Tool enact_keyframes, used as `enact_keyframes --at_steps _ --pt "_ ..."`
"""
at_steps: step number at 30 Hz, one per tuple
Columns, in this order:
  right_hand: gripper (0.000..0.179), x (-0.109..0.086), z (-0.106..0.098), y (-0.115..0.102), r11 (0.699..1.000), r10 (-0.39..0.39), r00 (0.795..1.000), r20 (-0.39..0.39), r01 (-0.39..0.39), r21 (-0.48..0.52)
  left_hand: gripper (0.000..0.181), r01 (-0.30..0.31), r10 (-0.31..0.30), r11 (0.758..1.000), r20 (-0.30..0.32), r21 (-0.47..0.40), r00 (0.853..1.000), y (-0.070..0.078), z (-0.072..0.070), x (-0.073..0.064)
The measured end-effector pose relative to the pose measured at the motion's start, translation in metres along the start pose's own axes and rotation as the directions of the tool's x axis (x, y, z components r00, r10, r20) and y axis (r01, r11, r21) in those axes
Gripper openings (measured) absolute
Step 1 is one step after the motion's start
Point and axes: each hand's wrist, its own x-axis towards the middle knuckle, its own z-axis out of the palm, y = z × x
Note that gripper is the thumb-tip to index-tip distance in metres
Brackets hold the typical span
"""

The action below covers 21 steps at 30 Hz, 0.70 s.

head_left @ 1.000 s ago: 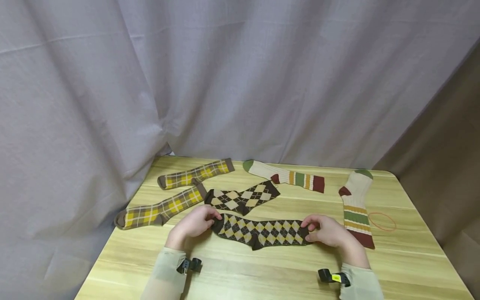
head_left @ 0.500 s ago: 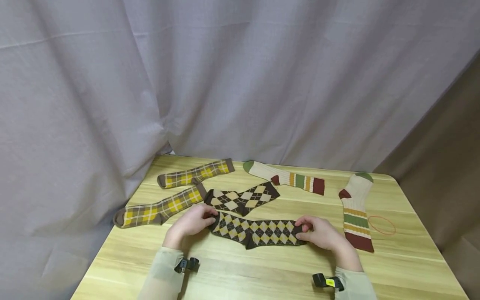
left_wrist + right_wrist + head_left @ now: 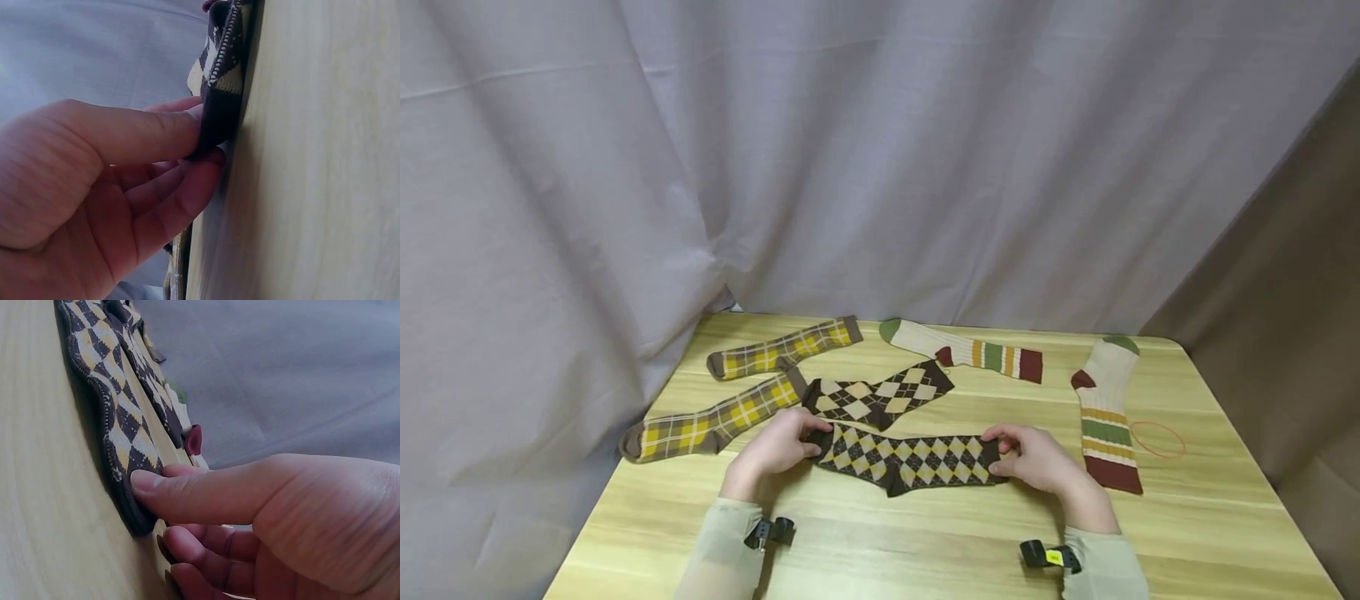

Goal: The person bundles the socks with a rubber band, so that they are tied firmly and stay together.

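A dark argyle sock (image 3: 917,461) with yellow and grey diamonds lies stretched lengthwise at the front of the group. My left hand (image 3: 777,447) pinches its dark toe end between thumb and fingers, and in the left wrist view the thumb (image 3: 150,134) presses on the fabric. At the other end, my right hand (image 3: 1037,462) pinches the dark cuff; its thumb (image 3: 187,495) lies on top in the right wrist view. Just behind lies a second argyle sock (image 3: 880,398), brown with cream diamonds, bent at the heel.
Two yellow plaid socks (image 3: 711,421) lie at the left of the wooden table (image 3: 880,550). A cream striped sock (image 3: 917,338) lies at the back, another striped sock (image 3: 1107,417) at the right beside a thin orange loop (image 3: 1157,440). Grey curtains (image 3: 880,167) hang behind.
Both hands have moved a little to the left with the front argyle sock between them. The other socks keep their places on the table; the head view has shifted slightly.
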Motion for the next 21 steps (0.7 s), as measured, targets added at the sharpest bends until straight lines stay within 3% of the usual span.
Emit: enact_keyframes --at_steps 14,21 --pt "0.040 -0.0002 -0.0006 0.0027 1.000 -0.003 1.000 -0.003 0.003 0.016 0.025 0.057 -0.057 0.998 -0.023 -0.002 0.998 -0.0008 0.0029 0.0024" --pt "0.038 0.0019 -0.0005 0.0002 1.000 -0.014 1.000 -0.014 0.013 -0.016 0.016 0.032 -0.031 0.999 -0.064 0.017 0.997 -0.0033 0.0007 0.0008"
